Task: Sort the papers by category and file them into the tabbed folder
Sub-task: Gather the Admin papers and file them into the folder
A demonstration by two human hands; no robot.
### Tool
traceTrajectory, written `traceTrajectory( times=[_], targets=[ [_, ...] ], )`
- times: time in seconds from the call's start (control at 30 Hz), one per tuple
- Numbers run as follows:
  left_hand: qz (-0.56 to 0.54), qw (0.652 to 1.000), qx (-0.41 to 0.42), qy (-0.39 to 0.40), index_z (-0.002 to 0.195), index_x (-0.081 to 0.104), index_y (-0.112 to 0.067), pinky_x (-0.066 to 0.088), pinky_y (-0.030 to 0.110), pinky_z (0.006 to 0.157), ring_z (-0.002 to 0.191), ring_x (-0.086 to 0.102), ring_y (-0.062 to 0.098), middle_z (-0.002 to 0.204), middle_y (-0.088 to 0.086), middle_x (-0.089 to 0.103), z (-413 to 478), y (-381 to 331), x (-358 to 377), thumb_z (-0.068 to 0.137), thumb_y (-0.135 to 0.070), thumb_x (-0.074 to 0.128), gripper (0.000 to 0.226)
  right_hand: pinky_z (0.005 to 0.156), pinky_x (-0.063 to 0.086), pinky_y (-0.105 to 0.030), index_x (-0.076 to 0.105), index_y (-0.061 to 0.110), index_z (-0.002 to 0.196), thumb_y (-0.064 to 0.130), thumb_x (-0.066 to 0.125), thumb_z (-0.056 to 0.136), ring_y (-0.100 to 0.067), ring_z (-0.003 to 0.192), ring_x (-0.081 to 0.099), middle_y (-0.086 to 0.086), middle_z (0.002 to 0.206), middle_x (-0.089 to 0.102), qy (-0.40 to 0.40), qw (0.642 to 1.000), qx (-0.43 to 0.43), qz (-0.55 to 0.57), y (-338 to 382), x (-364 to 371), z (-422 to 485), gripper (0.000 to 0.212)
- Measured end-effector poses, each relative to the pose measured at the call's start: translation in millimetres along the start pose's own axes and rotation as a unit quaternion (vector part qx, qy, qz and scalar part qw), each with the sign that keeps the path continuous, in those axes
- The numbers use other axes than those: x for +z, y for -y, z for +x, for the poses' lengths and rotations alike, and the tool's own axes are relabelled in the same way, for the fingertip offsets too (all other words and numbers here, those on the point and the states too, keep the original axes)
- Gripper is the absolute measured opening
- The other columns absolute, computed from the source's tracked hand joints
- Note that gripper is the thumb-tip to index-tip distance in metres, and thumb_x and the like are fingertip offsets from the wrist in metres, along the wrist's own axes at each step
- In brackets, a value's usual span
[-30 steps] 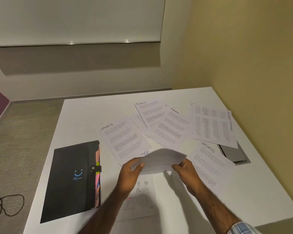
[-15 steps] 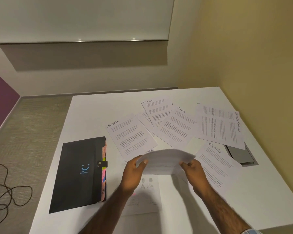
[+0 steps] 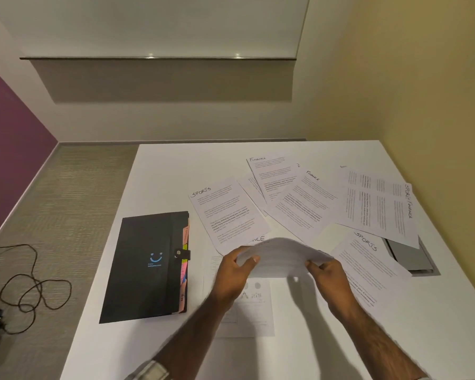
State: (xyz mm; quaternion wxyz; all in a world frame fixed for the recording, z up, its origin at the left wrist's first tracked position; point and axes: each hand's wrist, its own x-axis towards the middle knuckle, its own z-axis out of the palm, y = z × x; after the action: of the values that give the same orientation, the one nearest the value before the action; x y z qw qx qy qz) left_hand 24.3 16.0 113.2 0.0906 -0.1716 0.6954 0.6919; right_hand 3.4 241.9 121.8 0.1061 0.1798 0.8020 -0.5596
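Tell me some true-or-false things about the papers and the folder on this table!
1. The left hand and right hand hold one curved sheet above the table. True.
2. The black folder lies open. False: it is closed, with its strap fastened.
3. The folder lies to the left of both hands. True.
4. Every page on the table says SPORTS. False: a SPORTS page lies there, but so does a FINANCE page.
5. Coloured tabs stick out along the folder's right edge. True.
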Motion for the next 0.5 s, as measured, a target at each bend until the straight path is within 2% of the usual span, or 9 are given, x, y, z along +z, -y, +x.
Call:
traceTrajectory(
  times=[0.07, 0.1, 0.13, 0.17, 0.2, 0.23, 0.3, 0.43, 0.5],
  targets=[
    [0.006, 1.0, -0.007, -0.004, 0.1, 0.071, -0.043, 0.056, 0.035, 0.091, 0.107, 0.07, 0.016, 0.102, -0.021, 0.076, -1, 3, -2, 0.095, -0.028, 0.067, 0.016, 0.068, 0.043, -0.03, 0.067, -0.007, 0.096, 0.032, 0.066, 0.085, -0.022, 0.072, 0.059, -0.002, 0.08, 0.066, 0.001, 1.0, 0.005, -0.009, -9, 1, 3, 0.04],
    [0.009, 1.0, -0.008, -0.006, 0.099, 0.069, -0.044, 0.056, 0.036, 0.091, 0.105, 0.07, 0.016, 0.099, -0.022, 0.076, -2, 4, -2, 0.096, -0.029, 0.066, 0.015, 0.067, 0.042, -0.033, 0.065, -0.011, 0.097, 0.035, 0.065, 0.082, -0.023, 0.071, 0.056, -0.009, 0.074, 0.06, 0.007, 1.0, 0.003, -0.005, -10, 2, 4, 0.048],
    [0.011, 1.0, -0.009, -0.004, 0.101, 0.069, -0.043, 0.058, 0.039, 0.093, 0.105, 0.07, 0.016, 0.101, -0.02, 0.076, -3, 3, -3, 0.095, -0.034, 0.064, 0.011, 0.066, 0.042, -0.034, 0.066, -0.008, 0.098, 0.031, 0.065, 0.085, -0.026, 0.069, 0.056, -0.018, 0.073, 0.06, 0.01, 1.0, 0.007, -0.002, -8, 3, 2, 0.041],
    [0.013, 1.0, -0.006, -0.001, 0.104, 0.069, -0.04, 0.059, 0.044, 0.094, 0.104, 0.07, 0.017, 0.103, -0.015, 0.076, -2, 2, -3, 0.093, -0.039, 0.062, 0.013, 0.065, 0.044, -0.033, 0.07, 0.0, 0.098, 0.023, 0.064, 0.091, -0.031, 0.069, 0.06, -0.023, 0.078, 0.066, 0.013, 1.0, 0.006, -0.003, -5, 3, 0, 0.025],
    [0.012, 1.0, 0.0, 0.004, 0.108, 0.069, -0.037, 0.06, 0.048, 0.092, 0.103, 0.071, 0.019, 0.104, -0.009, 0.076, -2, 0, -6, 0.092, -0.042, 0.06, 0.019, 0.066, 0.047, -0.031, 0.072, 0.01, 0.097, 0.015, 0.063, 0.095, -0.032, 0.071, 0.065, -0.019, 0.083, 0.072, 0.016, 1.0, 0.003, -0.002, 1, 3, -3, 0.011],
    [0.006, 1.0, 0.005, 0.007, 0.112, 0.069, -0.033, 0.061, 0.05, 0.089, 0.101, 0.073, 0.021, 0.105, -0.004, 0.077, -2, -3, -8, 0.094, -0.041, 0.059, 0.023, 0.068, 0.049, -0.026, 0.073, 0.017, 0.096, 0.009, 0.061, 0.097, -0.026, 0.076, 0.07, -0.009, 0.088, 0.076, 0.017, 1.0, -0.002, 0.003, 5, 3, -6, 0.015],
    [-0.022, 1.0, 0.016, 0.006, 0.117, 0.069, -0.024, 0.062, 0.051, 0.086, 0.098, 0.075, 0.026, 0.106, 0.003, 0.078, -3, -10, -17, 0.1, -0.034, 0.057, 0.023, 0.073, 0.053, -0.025, 0.074, 0.018, 0.095, 0.003, 0.059, 0.097, -0.016, 0.084, 0.071, 0.003, 0.094, 0.079, 0.028, 0.999, -0.013, 0.005, 10, 3, -10, 0.021],
    [-0.12, 0.992, -0.018, -0.02, 0.124, 0.065, -0.014, 0.061, 0.049, 0.087, 0.1, 0.075, 0.031, 0.112, 0.011, 0.077, -4, -25, -35, 0.101, -0.025, 0.06, 0.026, 0.086, 0.059, -0.044, 0.074, 0.009, 0.095, 0.005, 0.061, 0.096, -0.027, 0.092, 0.074, -0.003, 0.096, 0.08, 0.078, 0.997, -0.024, 0.006, 16, 10, -14, 0.015],
    [-0.167, 0.985, -0.027, -0.031, 0.126, 0.065, -0.013, 0.06, 0.048, 0.088, 0.103, 0.075, 0.032, 0.116, 0.012, 0.076, -5, -32, -41, 0.1, -0.02, 0.062, 0.026, 0.083, 0.061, -0.039, 0.075, 0.014, 0.104, 0.008, 0.062, 0.098, -0.022, 0.092, 0.076, 0.0, 0.099, 0.08, 0.103, 0.994, -0.029, 0.021, 20, 17, -18, 0.016]
  ],
)
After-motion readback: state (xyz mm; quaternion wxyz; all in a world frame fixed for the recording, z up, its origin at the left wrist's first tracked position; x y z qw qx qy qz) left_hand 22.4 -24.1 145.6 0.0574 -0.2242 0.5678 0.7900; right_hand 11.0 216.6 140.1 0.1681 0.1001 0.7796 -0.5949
